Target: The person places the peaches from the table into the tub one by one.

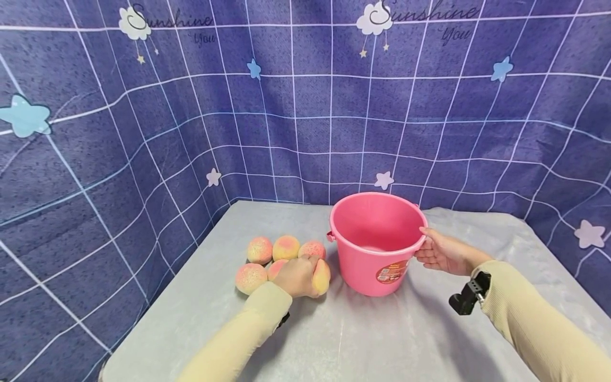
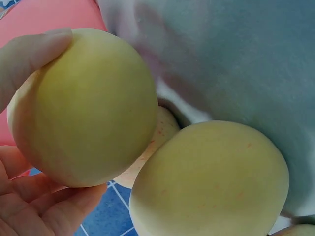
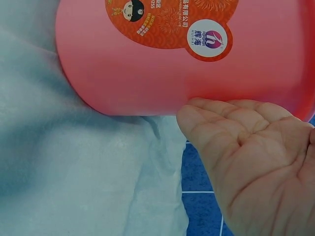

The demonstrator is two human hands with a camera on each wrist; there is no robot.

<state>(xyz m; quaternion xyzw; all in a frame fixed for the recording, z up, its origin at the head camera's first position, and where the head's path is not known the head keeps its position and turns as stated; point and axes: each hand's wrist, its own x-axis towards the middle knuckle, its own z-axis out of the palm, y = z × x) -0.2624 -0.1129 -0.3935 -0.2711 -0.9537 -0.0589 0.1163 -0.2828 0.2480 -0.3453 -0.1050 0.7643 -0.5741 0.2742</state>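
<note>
My left hand (image 1: 297,277) grips a yellow and pink peach (image 1: 322,277), with the thumb on one side and the fingers curled on the other in the left wrist view. Just left of the pink bucket (image 1: 365,270), this hand partly hides a peach (image 1: 276,269) behind it. The bucket stands upright, its label facing forward. At its right side is my right hand (image 1: 446,252), thumb at the rim and fingers along the outer wall. In the right wrist view those fingers (image 3: 211,118) lie against the pink side below the label.
Several other peaches, among them a pink one (image 1: 260,250) and a yellower one (image 1: 286,248), sit close together left of the bucket. A grey cloth covers the table (image 1: 343,339). Blue curtains (image 1: 305,106) with a grid pattern hang behind and at the sides.
</note>
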